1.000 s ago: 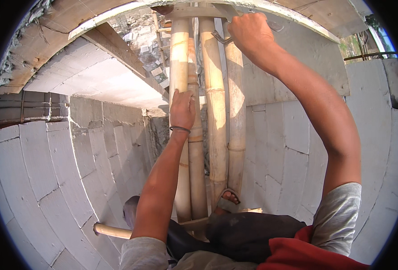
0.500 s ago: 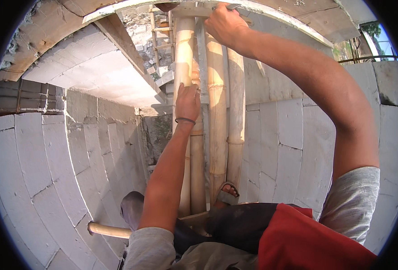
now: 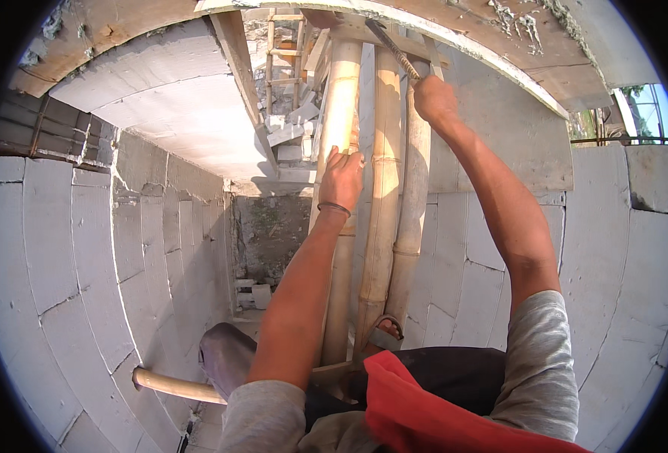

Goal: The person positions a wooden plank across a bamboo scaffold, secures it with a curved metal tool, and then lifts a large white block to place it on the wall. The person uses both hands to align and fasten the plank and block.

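My right hand (image 3: pixel 435 101) is closed around the end of a dark ribbed steel bar (image 3: pixel 394 50). The bar slants up and left to the underside of the board edge overhead, beside a short wooden crosspiece (image 3: pixel 364 32). Lower and to the left, my left hand (image 3: pixel 341 180) grips the upper part of a bamboo pole (image 3: pixel 343 83), its fingers curled over the pole's surface. More bamboo poles (image 3: pixel 385 158) run lengthwise beside it, under my sandalled foot (image 3: pixel 385 334).
Light block walls rise on the left (image 3: pixel 55 241) and right (image 3: pixel 598 226). Formwork boards (image 3: pixel 500 53) arch across the top. A bamboo stub (image 3: pixel 179 385) juts from the left wall. Beyond the poles lie a ladder (image 3: pixel 283 53) and broken blocks (image 3: pixel 287 134), far below.
My right hand has come down and away from the board edge, bringing the ribbed bar into fuller view. My left hand stays on the bamboo pole. The whole view has shifted slightly.
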The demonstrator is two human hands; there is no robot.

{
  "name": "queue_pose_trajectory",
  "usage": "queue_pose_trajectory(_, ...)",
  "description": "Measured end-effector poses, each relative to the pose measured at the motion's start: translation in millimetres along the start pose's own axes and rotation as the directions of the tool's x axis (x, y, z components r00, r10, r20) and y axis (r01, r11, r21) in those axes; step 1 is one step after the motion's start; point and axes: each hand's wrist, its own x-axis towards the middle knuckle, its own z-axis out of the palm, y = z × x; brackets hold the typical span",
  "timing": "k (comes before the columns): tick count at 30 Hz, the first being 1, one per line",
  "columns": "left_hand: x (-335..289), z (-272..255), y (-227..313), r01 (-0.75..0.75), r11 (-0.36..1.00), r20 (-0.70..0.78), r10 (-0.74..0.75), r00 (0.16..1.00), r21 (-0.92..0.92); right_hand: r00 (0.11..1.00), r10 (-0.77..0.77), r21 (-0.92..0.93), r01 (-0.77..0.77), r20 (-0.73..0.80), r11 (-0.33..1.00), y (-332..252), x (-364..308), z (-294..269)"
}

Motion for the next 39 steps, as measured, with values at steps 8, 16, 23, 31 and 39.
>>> queue_pose_trajectory(8, 0.4, -0.7, -4.3, -0.023, 0.996, 0.048, 0.020, 0.999, 0.081, 0.950, 0.269, 0.668, -0.302, 0.156, 0.680, -86.4, 74.0, 80.1)
queue_pose_trajectory(16, 2.1, -2.3, -1.0, -0.033, 0.993, 0.116, 0.020, 0.993, 0.113, 0.861, 0.508, 0.913, -0.201, -0.007, 0.354, -134.6, 115.7, 107.2)
queue_pose_trajectory(23, -0.4, -4.5, -5.0, -0.038, 0.991, 0.137, 0.020, 0.990, 0.127, 0.950, 0.312, 0.376, -0.284, -0.015, 0.882, -126.7, 146.5, 104.6)
queue_pose_trajectory(31, 4.3, -2.8, 3.4, -0.037, 0.991, 0.120, 0.021, 0.993, 0.132, 0.994, -0.021, 0.239, 0.047, -0.111, 0.970, -86.3, 186.2, 130.8)
queue_pose_trajectory(39, 5.8, 6.8, 12.4, -0.092, 0.990, 0.096, 0.082, 0.992, 0.110, 0.968, -0.221, 0.552, 0.118, 0.122, 0.825, -27.5, 154.1, 85.2)
